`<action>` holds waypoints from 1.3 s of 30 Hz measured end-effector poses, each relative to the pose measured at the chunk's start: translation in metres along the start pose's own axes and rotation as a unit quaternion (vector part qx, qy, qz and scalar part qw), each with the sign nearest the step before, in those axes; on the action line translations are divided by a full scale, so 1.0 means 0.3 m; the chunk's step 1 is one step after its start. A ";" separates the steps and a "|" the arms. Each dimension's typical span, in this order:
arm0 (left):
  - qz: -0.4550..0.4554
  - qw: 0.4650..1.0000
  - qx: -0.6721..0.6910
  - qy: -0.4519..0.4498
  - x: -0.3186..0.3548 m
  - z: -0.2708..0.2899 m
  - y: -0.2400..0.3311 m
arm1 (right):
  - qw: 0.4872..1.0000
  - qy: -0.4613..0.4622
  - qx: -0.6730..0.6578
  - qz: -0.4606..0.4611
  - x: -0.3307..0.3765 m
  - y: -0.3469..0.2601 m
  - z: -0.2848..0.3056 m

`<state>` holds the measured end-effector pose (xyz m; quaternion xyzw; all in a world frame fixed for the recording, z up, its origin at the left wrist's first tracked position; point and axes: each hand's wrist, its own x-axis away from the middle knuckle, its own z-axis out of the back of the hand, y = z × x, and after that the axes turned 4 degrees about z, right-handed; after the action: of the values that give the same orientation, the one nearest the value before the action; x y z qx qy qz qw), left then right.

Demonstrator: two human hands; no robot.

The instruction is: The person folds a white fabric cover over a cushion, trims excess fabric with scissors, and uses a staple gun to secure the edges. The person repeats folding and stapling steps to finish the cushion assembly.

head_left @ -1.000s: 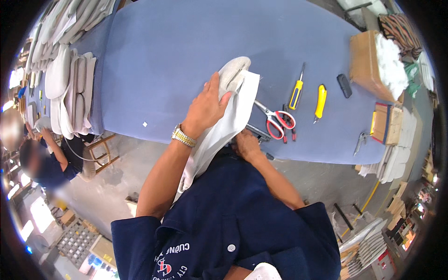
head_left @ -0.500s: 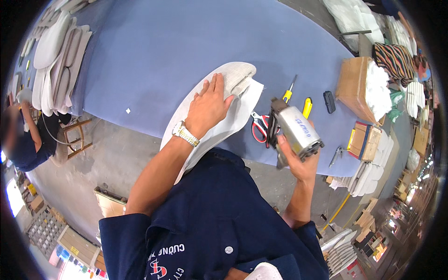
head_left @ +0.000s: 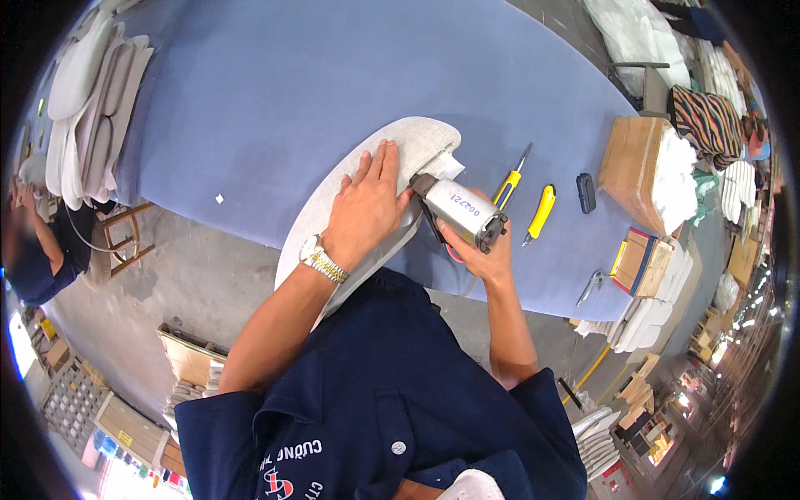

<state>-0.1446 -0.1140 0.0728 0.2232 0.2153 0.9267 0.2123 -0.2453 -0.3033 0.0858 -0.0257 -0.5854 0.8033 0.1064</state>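
left hand (head_left: 367, 204): flat on the grey padded panel (head_left: 375, 167), fingers spread wide and pressed down, gripping nothing; metal wristwatch (head_left: 322, 260) on the wrist.
right hand (head_left: 482, 254): wrapped around the silver power tool (head_left: 460, 212) from below, fingers curled tight on its body.
silver power tool: nose end against the panel's right edge, just beside the left thumb; body angled away from the panel toward the lower right.
grey padded panel: long oval piece, upper end lying on the blue table (head_left: 317, 75), lower end hanging past the table's near edge toward the body; white lining showing at its right edge by the tool nose.
right of the panel, on the table: yellow-handled screwdriver (head_left: 510, 179), yellow utility knife (head_left: 540, 212), small black block (head_left: 586, 192), all lying loose, apart from the panel.
further right of the panel: open cardboard box (head_left: 629, 162) with white pieces inside; small metal clip-like tool (head_left: 590, 287) near the table edge.
far left of the panel: stack of pale cut pieces (head_left: 92, 100) at the table end.
beyond that stack: another person in dark blue (head_left: 37, 258), seated, partly out of frame.
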 end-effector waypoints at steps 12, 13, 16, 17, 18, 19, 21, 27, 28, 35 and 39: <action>0.020 0.999 0.034 -0.007 -0.027 0.021 0.005 | 0.998 -0.008 0.047 0.030 -0.039 -0.017 -0.031; 0.017 0.999 0.037 -0.002 -0.032 0.020 0.003 | 0.999 -0.012 0.040 0.028 -0.036 -0.018 -0.026; 0.014 1.000 0.027 -0.004 -0.031 0.025 0.008 | 0.999 -0.024 0.028 0.033 -0.017 -0.009 -0.013; 0.012 1.000 0.025 -0.004 -0.031 0.027 0.009 | 0.998 -0.026 0.034 0.039 -0.012 -0.011 -0.013; 0.011 1.000 0.024 -0.004 -0.031 0.033 0.012 | 0.998 -0.027 0.041 0.046 -0.009 -0.013 -0.013; 0.012 1.000 0.026 -0.004 -0.032 0.029 0.013 | 0.998 -0.032 0.041 0.046 -0.007 -0.011 -0.010; 0.011 0.999 0.031 0.002 -0.026 0.006 0.011 | 0.997 -0.042 0.042 0.048 -0.004 -0.007 -0.004; 0.026 0.999 0.038 -0.007 -0.024 -0.007 0.019 | 0.996 -0.038 0.071 -0.035 -0.025 -0.046 -0.036; 0.018 0.999 0.037 -0.006 -0.039 0.009 0.011 | 0.997 -0.030 0.061 -0.023 -0.025 -0.044 -0.044; -0.020 0.864 0.471 -0.178 -0.111 0.052 -0.214 | 1.000 0.013 0.022 -0.018 0.014 -0.021 -0.068; -0.009 0.951 0.267 -0.154 -0.105 -0.042 -0.272 | 0.998 0.028 0.022 0.044 0.019 -0.004 -0.091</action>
<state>-0.1011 -0.0665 0.0121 0.4098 0.4218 0.7877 0.1836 -0.2462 -0.2763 0.0789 -0.0717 -0.5625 0.8190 0.0877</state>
